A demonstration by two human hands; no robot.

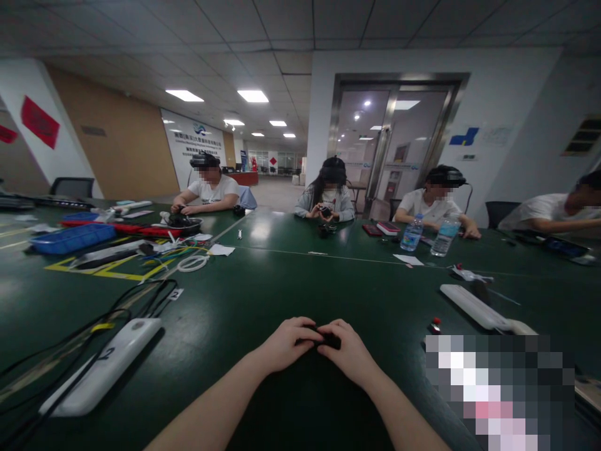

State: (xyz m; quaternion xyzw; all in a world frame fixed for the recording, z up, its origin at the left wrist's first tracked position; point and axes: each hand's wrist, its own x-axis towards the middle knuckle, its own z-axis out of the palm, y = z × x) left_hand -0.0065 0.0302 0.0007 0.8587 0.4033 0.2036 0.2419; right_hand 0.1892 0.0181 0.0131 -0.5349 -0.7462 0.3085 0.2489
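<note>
Both my hands meet over the dark green table [282,288], low in the middle of the head view. Between them is a small black object [332,340], mostly covered by fingers, so its kind cannot be made out. My left hand [287,343] pinches its left end with thumb and fingers. On the other end, my right hand [346,351] is closed, thumb below and fingers on top. The fingertips of the two hands nearly touch.
A white power strip [107,363] with black cables lies left; another white strip [474,307] lies right. Farther left are a blue tray [72,239] and loose wires. Two water bottles [412,233] stand at the far right. Several people wearing headsets sit across the table.
</note>
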